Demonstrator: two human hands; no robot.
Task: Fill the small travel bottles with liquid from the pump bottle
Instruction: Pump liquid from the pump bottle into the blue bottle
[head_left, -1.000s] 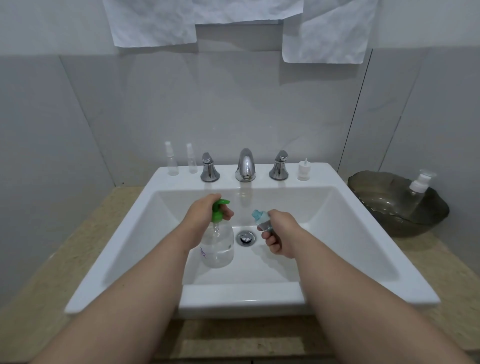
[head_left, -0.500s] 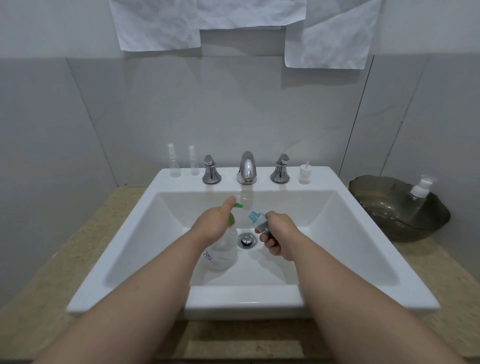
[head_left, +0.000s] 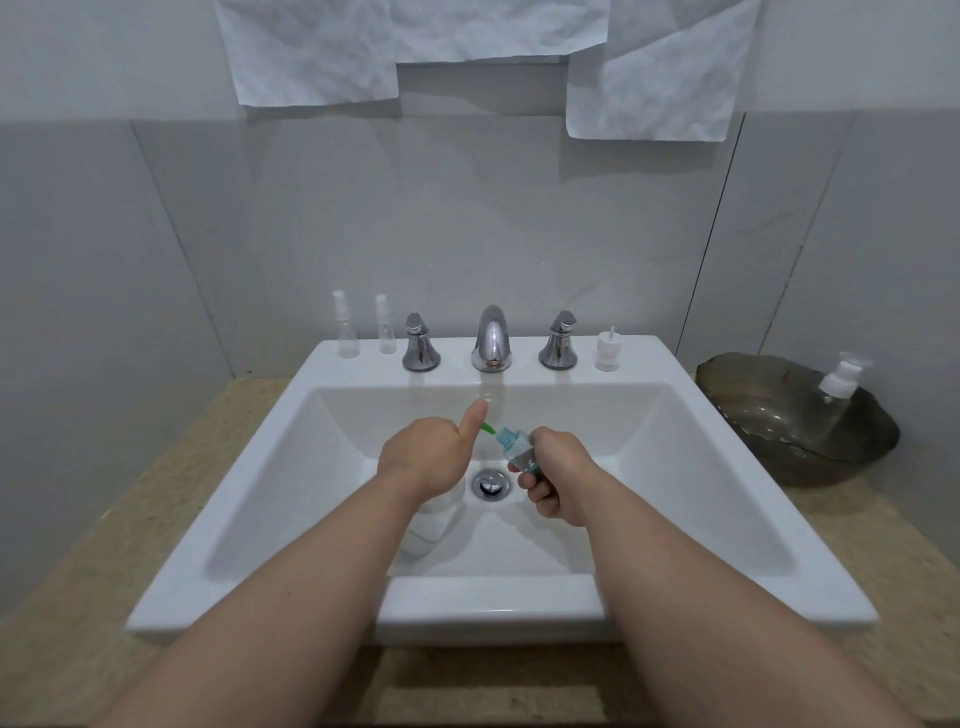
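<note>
My left hand (head_left: 423, 460) covers the green pump head of a clear pump bottle (head_left: 431, 525) that stands in the white sink (head_left: 675, 519); the thumb sticks up and only the green nozzle tip (head_left: 488, 427) shows. My right hand (head_left: 558, 480) grips a small clear travel bottle (head_left: 519, 449) with a teal neck, tilted so its mouth meets the nozzle tip. Two slim spray bottles (head_left: 347, 332) stand on the sink's back left ledge, and a small white-capped bottle (head_left: 606, 351) stands at the back right.
A chrome faucet (head_left: 491, 340) with two handles rises at the back of the sink, and the drain (head_left: 491, 484) lies between my hands. A dark glass bowl (head_left: 769, 415) on the right counter holds a clear bottle with a white pump (head_left: 836, 387).
My left hand went from gripping the pump's neck to covering its head, thumb raised. The pump bottle shifted right, and its nozzle now meets the small bottle's mouth.
</note>
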